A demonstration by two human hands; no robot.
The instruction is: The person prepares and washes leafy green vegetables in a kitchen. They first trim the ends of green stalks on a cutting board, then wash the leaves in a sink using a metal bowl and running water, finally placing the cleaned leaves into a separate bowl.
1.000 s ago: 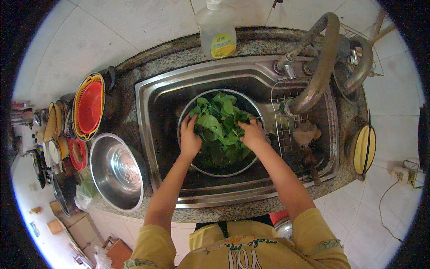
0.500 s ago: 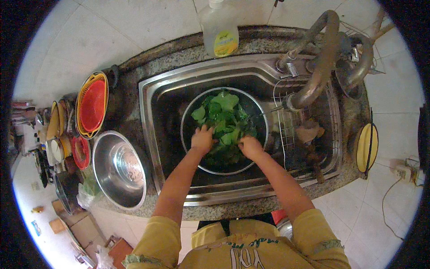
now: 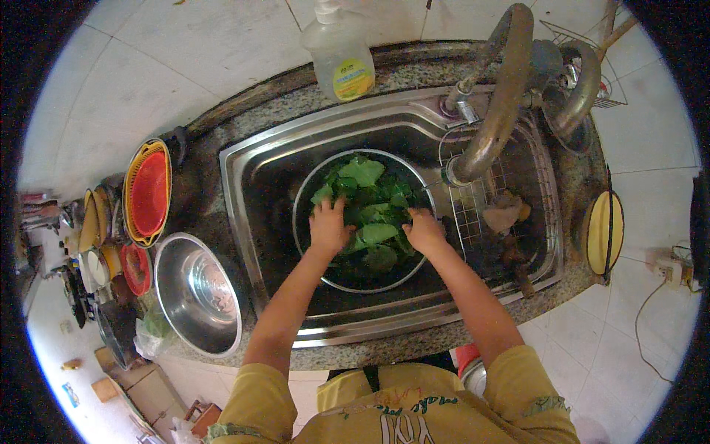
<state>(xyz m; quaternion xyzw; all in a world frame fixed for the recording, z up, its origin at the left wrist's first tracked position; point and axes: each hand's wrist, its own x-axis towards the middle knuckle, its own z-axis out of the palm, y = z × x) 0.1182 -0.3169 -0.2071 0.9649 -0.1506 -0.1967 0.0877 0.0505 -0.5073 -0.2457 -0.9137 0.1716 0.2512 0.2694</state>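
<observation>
A round steel bowl (image 3: 310,194) stands in the steel sink (image 3: 244,200), filled with green leaves (image 3: 370,181). My left hand (image 3: 329,226) lies flat on the leaves at the bowl's left side, fingers spread. My right hand (image 3: 424,231) presses down on the leaves at the right side, fingers curled into them. Both forearms reach in from below. The curved tap (image 3: 497,103) ends just above the bowl's right rim.
A soap bottle (image 3: 339,52) stands behind the sink. A wire rack (image 3: 481,200) with scraps fills the sink's right part. An empty steel bowl (image 3: 198,292) and stacked red and yellow baskets (image 3: 148,191) sit on the counter at left. A yellow round thing (image 3: 605,231) lies at right.
Both hands have slid from the far side of the leaves toward me and now press on the leaves at the bowl's middle. The view has shifted slightly.
</observation>
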